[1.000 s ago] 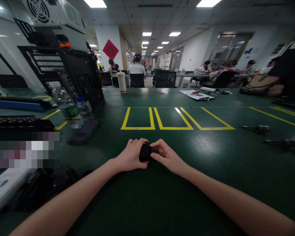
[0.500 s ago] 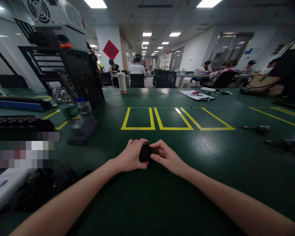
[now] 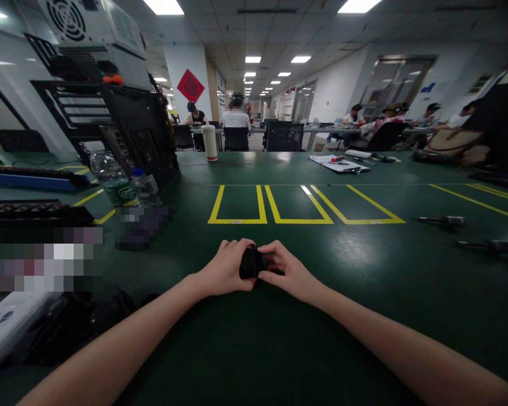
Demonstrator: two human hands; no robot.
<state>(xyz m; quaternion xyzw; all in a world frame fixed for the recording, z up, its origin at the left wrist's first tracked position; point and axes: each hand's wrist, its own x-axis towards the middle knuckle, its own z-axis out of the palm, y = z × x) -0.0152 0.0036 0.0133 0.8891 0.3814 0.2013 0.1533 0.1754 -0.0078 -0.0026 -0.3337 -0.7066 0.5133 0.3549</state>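
The left hand (image 3: pixel 224 268) is gripping a black part (image 3: pixel 249 264) over the tabletop (image 3: pixel 279 344); the right hand (image 3: pixel 294 273) is curving about its right end, pinch indeterminable. Beyond the part, leftward, a green-labelled bottle (image 3: pixel 112 175) and blue-capped bottle (image 3: pixel 145 189) are standing, contents unclear. Farther beyond it, a white cup (image 3: pixel 210 142) is holding a straw (image 3: pixel 207 119).

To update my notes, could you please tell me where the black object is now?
In the head view, the black object is just below centre, held in the left hand, with the right hand at its right side.
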